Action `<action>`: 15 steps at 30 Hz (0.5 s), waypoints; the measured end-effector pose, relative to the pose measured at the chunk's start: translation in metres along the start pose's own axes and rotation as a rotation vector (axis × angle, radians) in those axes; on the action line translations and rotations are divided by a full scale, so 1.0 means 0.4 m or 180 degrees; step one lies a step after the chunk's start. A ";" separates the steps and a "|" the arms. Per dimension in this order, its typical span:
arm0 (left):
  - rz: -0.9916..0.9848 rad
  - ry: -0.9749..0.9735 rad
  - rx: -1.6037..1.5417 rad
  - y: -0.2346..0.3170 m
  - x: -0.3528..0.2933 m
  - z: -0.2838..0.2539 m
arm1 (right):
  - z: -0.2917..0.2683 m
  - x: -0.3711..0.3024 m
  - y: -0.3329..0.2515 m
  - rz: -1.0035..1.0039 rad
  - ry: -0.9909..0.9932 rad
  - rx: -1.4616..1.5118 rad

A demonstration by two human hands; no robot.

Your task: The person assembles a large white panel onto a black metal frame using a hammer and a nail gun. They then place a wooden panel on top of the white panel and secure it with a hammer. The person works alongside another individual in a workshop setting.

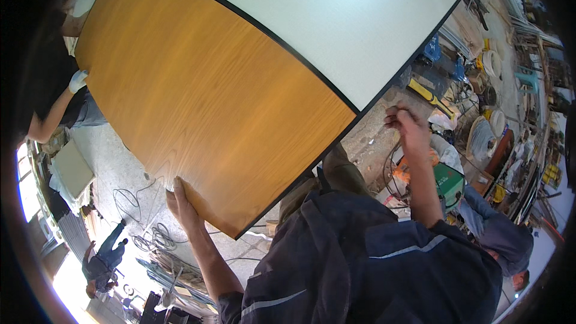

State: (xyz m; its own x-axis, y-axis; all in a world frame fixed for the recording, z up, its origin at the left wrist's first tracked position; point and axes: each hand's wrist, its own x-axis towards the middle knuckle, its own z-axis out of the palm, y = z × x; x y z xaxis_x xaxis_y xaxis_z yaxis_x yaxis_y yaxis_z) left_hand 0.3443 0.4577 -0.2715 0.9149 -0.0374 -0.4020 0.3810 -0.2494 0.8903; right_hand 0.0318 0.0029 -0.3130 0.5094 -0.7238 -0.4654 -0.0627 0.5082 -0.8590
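Observation:
A large wood-grain board (pixel 222 90) with black edging is in front of me, tilted across the view. My left hand (pixel 185 207) grips its near left edge, with the thumb on the upper face and the other fingers partly hidden. Along its far right side the board meets a pale white panel (pixel 336 18), also edged in black. My right hand (pixel 409 131) is raised off the board, just right of the corner where the two meet. Its fingers are loosely bent and a little apart, and I see nothing in them.
A co-worker's white-gloved hand (pixel 78 81) holds the board's left edge. On the right are a green machine (pixel 448 186), a yellow-handled tool (pixel 429 97) and a crouching person (pixel 495 237). Cables (pixel 157 237) lie on the floor at lower left, near another person (pixel 105 264).

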 end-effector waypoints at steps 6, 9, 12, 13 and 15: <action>0.0219 -0.0164 -0.0167 -0.013 0.019 0.003 | 0.433 -0.027 -0.239 -0.1439 -0.2274 0.0239; 0.0180 -0.0213 -0.0086 -0.007 0.023 0.002 | 0.656 0.034 -0.204 -0.1372 -0.2535 -0.1127; 0.0334 -0.0066 -0.0298 -0.001 0.008 0.029 | 0.681 0.120 -0.108 -0.1285 -0.2176 -0.1518; 0.0176 0.0049 -0.0280 -0.010 0.007 0.020 | 0.679 0.124 -0.107 -0.1333 -0.2174 -0.1492; -0.0136 0.0263 -0.0248 -0.033 0.017 -0.002 | 0.685 0.120 -0.111 -0.1303 -0.2054 -0.1672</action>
State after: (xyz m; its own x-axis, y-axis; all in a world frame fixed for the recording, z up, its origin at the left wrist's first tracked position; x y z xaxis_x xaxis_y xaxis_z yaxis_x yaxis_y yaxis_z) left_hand 0.3454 0.4614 -0.2859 0.9043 0.0525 -0.4238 0.4262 -0.1728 0.8880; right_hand 0.2942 0.0735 -0.2386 0.9469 -0.3201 -0.0310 -0.0731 -0.1206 -0.9900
